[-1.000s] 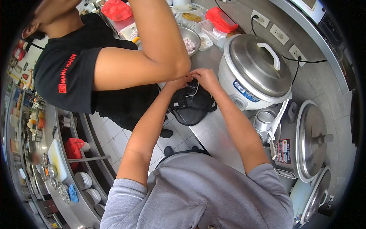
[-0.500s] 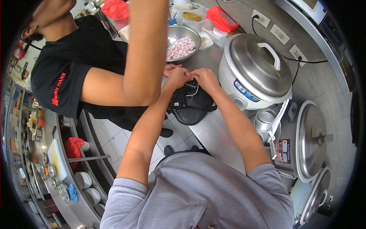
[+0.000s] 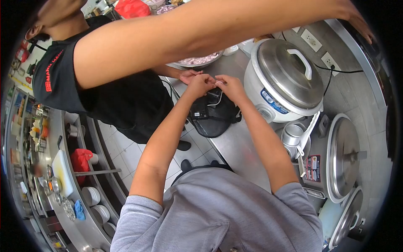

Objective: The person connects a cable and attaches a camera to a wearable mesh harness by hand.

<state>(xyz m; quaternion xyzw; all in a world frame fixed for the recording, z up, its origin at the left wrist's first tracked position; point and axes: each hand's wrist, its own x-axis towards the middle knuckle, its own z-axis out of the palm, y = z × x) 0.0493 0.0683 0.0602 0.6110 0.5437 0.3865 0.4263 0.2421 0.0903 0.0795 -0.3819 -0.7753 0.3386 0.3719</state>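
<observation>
Above a black bag [image 3: 213,122] on the steel counter, my left hand [image 3: 200,86] is closed, its fingertips pinched near the end of a white cable [image 3: 218,101]. Just to its right, my right hand [image 3: 230,87] pinches the white cable's end between thumb and fingers. Whatever my left fingers hold is too small to make out. A black device [image 3: 199,114] lies on the bag below my hands. Beside my left hand is a co-worker's open hand [image 3: 189,75], palm up.
The co-worker's raised arm [image 3: 189,31] crosses above the counter. A rice cooker [image 3: 279,75] stands right of my hands, with metal cups [image 3: 291,133] and a large lidded pot [image 3: 344,155] beyond. A bowl of chopped meat [image 3: 197,61] is behind.
The co-worker's raised arm has swung right across the view, reaching toward the upper shelf. My fingertips have moved slightly apart, and the white cable end now shows at my right fingers.
</observation>
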